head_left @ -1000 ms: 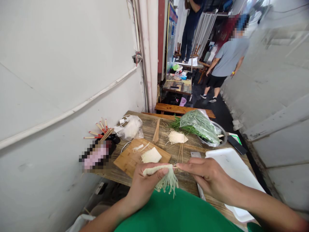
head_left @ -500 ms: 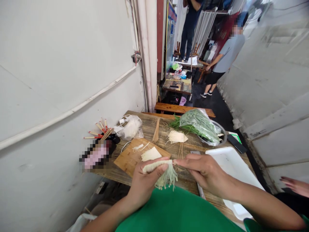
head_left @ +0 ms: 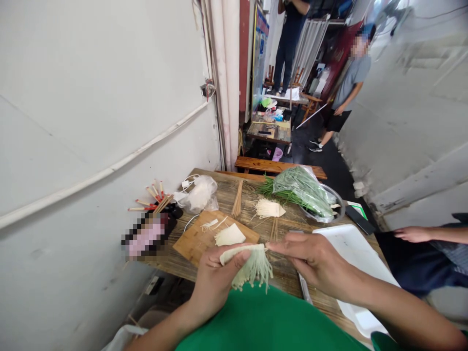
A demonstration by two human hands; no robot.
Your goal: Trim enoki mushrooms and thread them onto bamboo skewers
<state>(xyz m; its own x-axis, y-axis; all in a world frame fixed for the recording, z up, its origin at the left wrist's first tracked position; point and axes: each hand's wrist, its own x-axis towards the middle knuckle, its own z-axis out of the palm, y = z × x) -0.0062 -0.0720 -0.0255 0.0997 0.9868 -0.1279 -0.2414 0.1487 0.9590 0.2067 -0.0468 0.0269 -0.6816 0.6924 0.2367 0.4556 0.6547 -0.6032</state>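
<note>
A bunch of mushrooms [head_left: 256, 268] was held over the near side of the wooden table [head_left: 224, 192], gripped between the thumb and fingers of the left hand [head_left: 215, 273]. A thin stick [head_left: 266, 247], mostly hidden, was pinched in the closed fingertips of the right hand [head_left: 316, 256] at the bunch's edge. The white tray [head_left: 347, 243] was partly covered by the right forearm.
</note>
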